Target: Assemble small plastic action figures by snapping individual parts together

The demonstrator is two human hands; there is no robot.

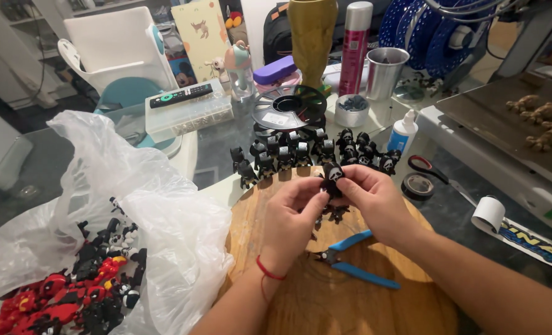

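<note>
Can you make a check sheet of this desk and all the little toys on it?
Surface: round wooden board on a glass table.
Job's things: black figure with white face, held by both hands; rows of matching figures behind.
Clutter: blue cutters, tape roll, scissors, plastic bag of red and black figures.
Hands: left hand and right hand pinch the figure.
Cables: nothing seen.
Surroundings: white chair, blue spools.

Your left hand (293,218) and right hand (369,193) pinch a black white-faced figure (333,178) above the round wooden board (325,298); blue cutters (353,260) lie beneath.
</note>
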